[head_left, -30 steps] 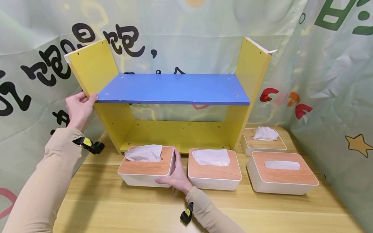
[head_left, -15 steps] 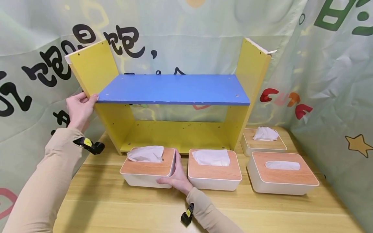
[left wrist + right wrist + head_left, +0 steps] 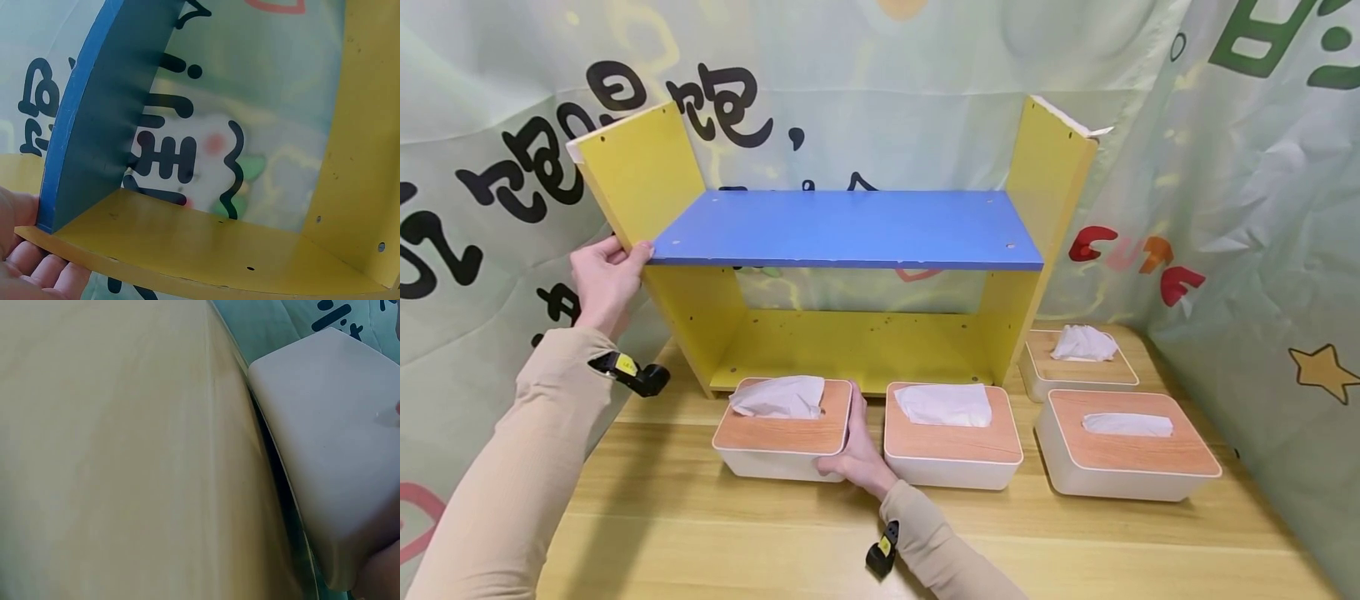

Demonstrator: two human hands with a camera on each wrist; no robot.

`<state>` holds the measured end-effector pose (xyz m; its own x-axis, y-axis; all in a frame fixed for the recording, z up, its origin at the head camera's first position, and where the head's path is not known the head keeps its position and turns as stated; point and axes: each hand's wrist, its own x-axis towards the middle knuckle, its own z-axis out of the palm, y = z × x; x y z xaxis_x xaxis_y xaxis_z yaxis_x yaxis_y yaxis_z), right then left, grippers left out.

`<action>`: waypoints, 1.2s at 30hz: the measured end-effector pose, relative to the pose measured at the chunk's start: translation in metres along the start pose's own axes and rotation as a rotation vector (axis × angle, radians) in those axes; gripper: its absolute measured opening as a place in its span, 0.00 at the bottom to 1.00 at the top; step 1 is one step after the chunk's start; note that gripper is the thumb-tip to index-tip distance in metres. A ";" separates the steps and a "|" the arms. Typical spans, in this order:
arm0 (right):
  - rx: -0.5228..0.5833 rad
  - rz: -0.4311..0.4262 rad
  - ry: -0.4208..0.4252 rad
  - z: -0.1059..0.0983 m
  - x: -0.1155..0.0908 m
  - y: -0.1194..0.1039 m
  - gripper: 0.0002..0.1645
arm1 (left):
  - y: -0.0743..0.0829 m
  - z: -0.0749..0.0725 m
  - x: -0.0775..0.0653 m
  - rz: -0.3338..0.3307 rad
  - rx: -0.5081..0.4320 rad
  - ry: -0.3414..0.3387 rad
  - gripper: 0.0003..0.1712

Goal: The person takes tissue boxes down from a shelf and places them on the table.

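Note:
My left hand (image 3: pixel 606 279) grips the left side panel of a yellow shelf unit (image 3: pixel 640 175), where the blue shelf board (image 3: pixel 850 229) meets it. In the left wrist view the thumb lies by the end of the blue board (image 3: pixel 75 119) and the curled fingers (image 3: pixel 47 272) are behind the panel's edge. My right hand (image 3: pixel 861 458) holds the right end of a white tissue box (image 3: pixel 767 462) with a wood-look lid, its thumb on the front wall and its fingers along the end. A white wall of the box (image 3: pixel 331 437) fills the right of the right wrist view.
A second tissue box (image 3: pixel 952 473) stands just right of my right hand. Two more stand farther right, one box (image 3: pixel 1120 483) in front and another box (image 3: pixel 1078 387) behind. All are on a wooden table (image 3: pixel 775 542). A printed curtain (image 3: pixel 880 142) hangs behind.
The held tissue box has shifted slightly to the right, with my right hand still on its end. The left hand and the shelf unit have stayed in place.

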<state>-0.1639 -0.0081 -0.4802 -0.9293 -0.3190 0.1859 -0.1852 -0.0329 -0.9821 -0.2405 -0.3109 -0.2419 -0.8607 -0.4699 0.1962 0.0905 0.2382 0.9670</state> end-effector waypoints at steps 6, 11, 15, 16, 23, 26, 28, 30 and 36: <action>0.021 0.012 -0.009 -0.001 -0.001 0.001 0.81 | 0.000 -0.001 0.000 0.003 0.040 -0.002 0.31; 0.051 0.035 -0.008 -0.003 -0.001 0.001 0.79 | 0.002 0.000 0.001 -0.008 0.020 -0.003 0.32; 0.054 0.043 -0.006 -0.003 -0.001 0.001 0.79 | 0.003 0.000 0.001 -0.016 0.007 -0.001 0.32; 0.058 0.046 -0.006 -0.003 -0.001 0.001 0.79 | 0.002 0.000 0.001 -0.014 0.012 0.000 0.32; 0.077 0.058 -0.007 -0.002 -0.001 0.001 0.79 | 0.001 0.000 0.001 -0.008 -0.011 0.001 0.31; 0.080 0.060 -0.008 -0.002 -0.001 0.001 0.79 | 0.001 0.000 0.000 -0.004 -0.009 0.000 0.31; 0.081 0.065 -0.007 -0.002 -0.002 0.001 0.79 | 0.001 0.000 0.000 -0.005 -0.008 -0.002 0.31; 0.085 0.070 -0.008 -0.002 -0.002 0.002 0.79 | 0.001 0.000 -0.001 -0.006 0.000 -0.004 0.31; 0.094 0.059 -0.015 -0.002 -0.002 0.005 0.79 | 0.000 0.000 -0.001 0.000 0.017 -0.002 0.30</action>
<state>-0.1640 -0.0055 -0.4850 -0.9327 -0.3371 0.1282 -0.0992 -0.1020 -0.9898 -0.2400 -0.3105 -0.2417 -0.8616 -0.4684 0.1957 0.0817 0.2526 0.9641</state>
